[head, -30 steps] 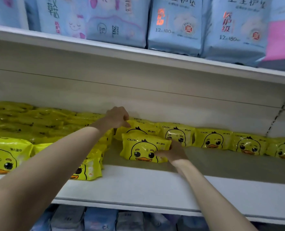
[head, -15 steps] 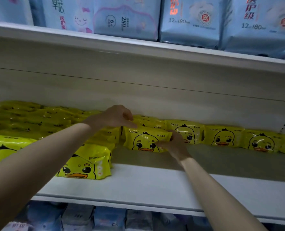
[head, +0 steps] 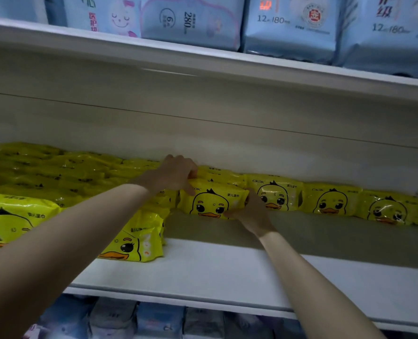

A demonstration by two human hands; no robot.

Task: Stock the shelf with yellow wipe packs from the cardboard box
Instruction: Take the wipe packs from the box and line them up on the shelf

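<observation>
Centrally, a glossy yellow wipe pack [head: 213, 203], printed "CKAK" above a cartoon duck, sat gripped: left hand [head: 176, 174] at its upper-left corner, right hand [head: 252, 214] pinching its right end.

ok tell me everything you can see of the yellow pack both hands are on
The yellow wipe pack is glossy soft plastic, printed with a cartoon duck face. It stands on edge, face out, on the shelf, with other packs close behind. The left hand holds its top left corner; the right hand pinches its right end.
</observation>
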